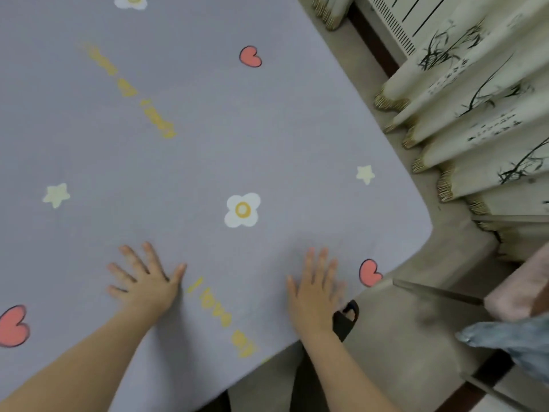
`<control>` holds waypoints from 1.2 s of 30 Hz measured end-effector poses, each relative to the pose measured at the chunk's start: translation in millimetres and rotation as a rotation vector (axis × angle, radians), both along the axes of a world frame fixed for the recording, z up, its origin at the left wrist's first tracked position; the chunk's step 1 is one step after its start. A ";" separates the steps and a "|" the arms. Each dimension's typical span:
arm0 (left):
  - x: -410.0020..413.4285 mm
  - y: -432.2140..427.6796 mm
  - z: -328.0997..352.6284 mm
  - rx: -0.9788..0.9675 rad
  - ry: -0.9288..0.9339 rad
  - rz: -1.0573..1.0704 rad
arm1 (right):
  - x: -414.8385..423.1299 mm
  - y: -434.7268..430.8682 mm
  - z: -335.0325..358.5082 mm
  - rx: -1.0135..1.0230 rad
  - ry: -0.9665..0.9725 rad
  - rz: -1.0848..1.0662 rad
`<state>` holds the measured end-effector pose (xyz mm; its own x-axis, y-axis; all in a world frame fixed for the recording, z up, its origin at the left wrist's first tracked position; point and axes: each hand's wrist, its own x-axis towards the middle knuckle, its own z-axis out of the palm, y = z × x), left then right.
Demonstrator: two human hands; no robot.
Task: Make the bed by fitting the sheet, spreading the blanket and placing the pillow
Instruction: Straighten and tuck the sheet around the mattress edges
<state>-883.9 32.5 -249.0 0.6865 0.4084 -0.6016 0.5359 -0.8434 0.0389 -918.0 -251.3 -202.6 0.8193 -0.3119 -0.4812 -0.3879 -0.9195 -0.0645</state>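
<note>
Here the sheet (208, 129), lilac-grey with printed hearts, stars and flowers, lies flat and taut over the bed (410, 221), reaching its rounded corner near the curtain (475, 120). Left hand (145, 278): palm down, fingers spread wide, pressing the sheet near the edge of the bed closest to the person. Right hand (318, 289): likewise flat, fingers straight and nearly together, resting on the sheet beside a printed heart. Neither hand grips anything.

Stage, as judged: the sheet-fitting step appears complete or nearly so on the visible part, which shows no wrinkles; the hands seem engaged in a last smoothing. Whether the other corners are tucked cannot be told. No blanket lies on the bed, and no pillow is clearly seen; a pinkish bundle (523, 286) and bluish cloth (511, 343) at lower right may be bedding, but are too blurred to identify. Spreading the blanket and placing the pillow remain.
</note>
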 end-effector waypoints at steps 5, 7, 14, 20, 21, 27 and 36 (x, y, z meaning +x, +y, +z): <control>-9.1 -153.6 -4.1 -0.105 0.077 -0.459 | 97.7 -19.3 -9.9 0.225 -0.067 0.416; -27.5 -212.9 4.2 -0.105 0.090 -0.558 | 122.5 -53.6 -18.8 0.235 0.001 0.614; -64.1 -342.6 39.3 -0.363 -0.024 -1.050 | 119.8 -287.7 -30.2 0.015 0.266 0.389; 4.4 -332.0 52.8 -0.438 -0.200 -0.642 | 119.7 -330.0 4.1 0.009 0.133 0.132; 12.2 -323.3 45.9 -0.319 -0.191 -0.471 | 120.5 -318.8 8.9 0.045 0.076 0.079; 16.8 -333.3 15.5 -0.132 0.096 -0.285 | 74.5 -265.1 -13.4 0.227 0.131 0.437; -34.6 -372.6 101.7 -0.844 0.230 -0.610 | -53.5 -337.1 33.1 0.341 0.183 -0.278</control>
